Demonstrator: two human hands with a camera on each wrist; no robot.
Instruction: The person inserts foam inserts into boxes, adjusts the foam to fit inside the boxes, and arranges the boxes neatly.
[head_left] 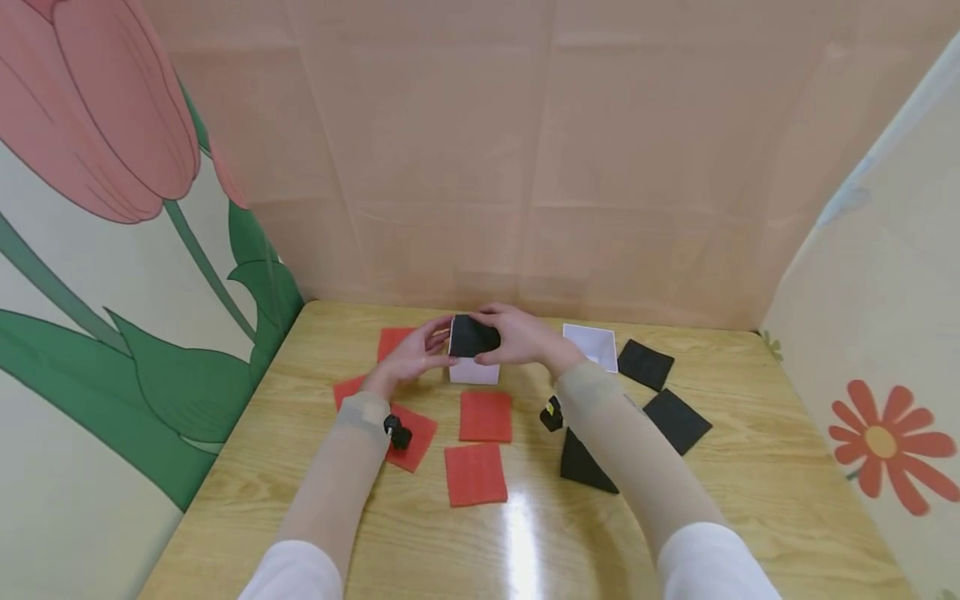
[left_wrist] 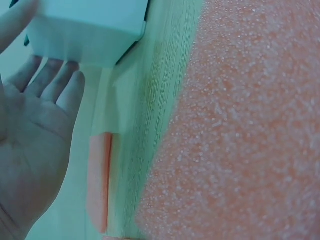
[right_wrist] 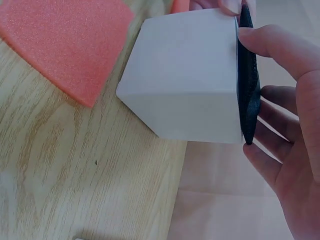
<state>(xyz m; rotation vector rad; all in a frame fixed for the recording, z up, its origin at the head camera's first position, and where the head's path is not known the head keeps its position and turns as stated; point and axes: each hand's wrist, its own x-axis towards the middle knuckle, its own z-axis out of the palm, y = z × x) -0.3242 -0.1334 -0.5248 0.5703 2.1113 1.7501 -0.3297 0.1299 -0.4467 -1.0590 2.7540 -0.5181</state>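
Observation:
A white box (head_left: 474, 372) stands toward the back of the table. At its top opening lies a black foam square (head_left: 472, 336), slightly bent in the right wrist view. My right hand (head_left: 521, 335) pinches this square, thumb on the near edge and fingers on the far edge (right_wrist: 280, 105). At the box's left side is my left hand (head_left: 412, 354), with its thumb near the front top corner. The left wrist view shows its fingers (left_wrist: 52, 80) nearly straight beside the box. What is inside the box is hidden.
Several red foam squares (head_left: 485, 416) lie on the wooden table (head_left: 420, 542) in front of the box and to its left. An open white container (head_left: 588, 337) stands on the right, with loose black foam squares (head_left: 677, 421) around it. A wall hanging (head_left: 420, 167) rises behind.

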